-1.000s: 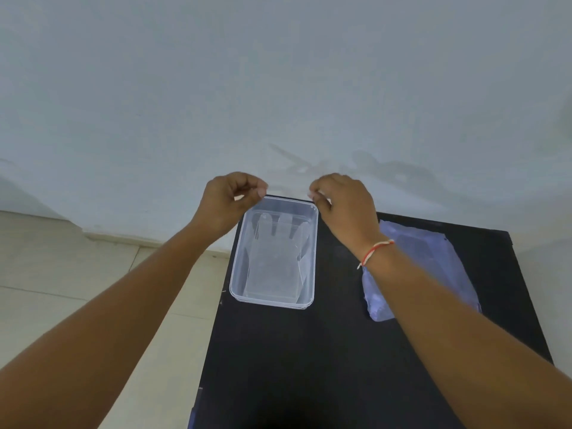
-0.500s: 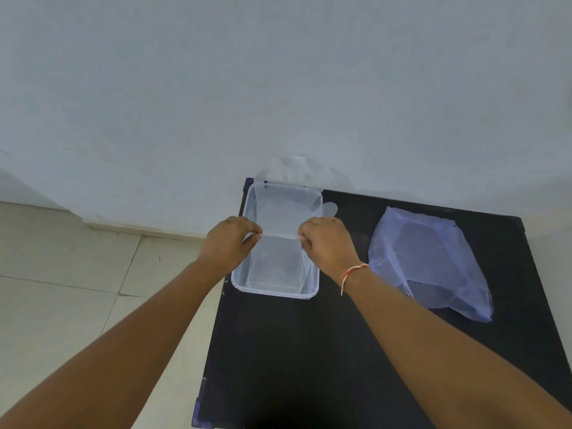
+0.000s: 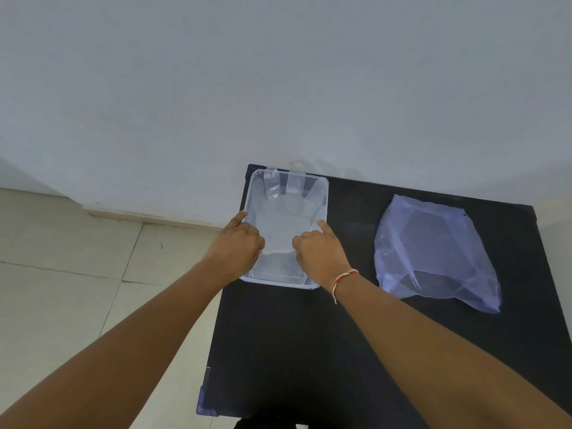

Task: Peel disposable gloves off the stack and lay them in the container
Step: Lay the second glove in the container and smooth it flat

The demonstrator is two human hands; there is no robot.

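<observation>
Glove (image 3: 283, 218) lies in container (image 3: 323, 193), long axis running near-to-far; its finger parts point to the far wall, cuff edge twd the person, roughly btwn the two hands. Container sits at far-left corner of table (image 3: 309, 351).

L hand (image 3: 238, 246) at container's left rim, index extended; R hand (image 3: 318, 255) at right rim, index extended too. Both look to be pressing or pinching the cuff corners. Film is clear and the fingertips are curled under, so can't tell if either one is gripping or has let go.

Stack (image 3: 433, 252), a bluish clear heap, lies twd right edge of table, well apart from container, nearer R hand.

Judgement: this glove is nearly laid. Next peel calls for a reach to the right, so R hand is the natural one to lead. Risk: thin film may cling to skin and lift out on release.
</observation>
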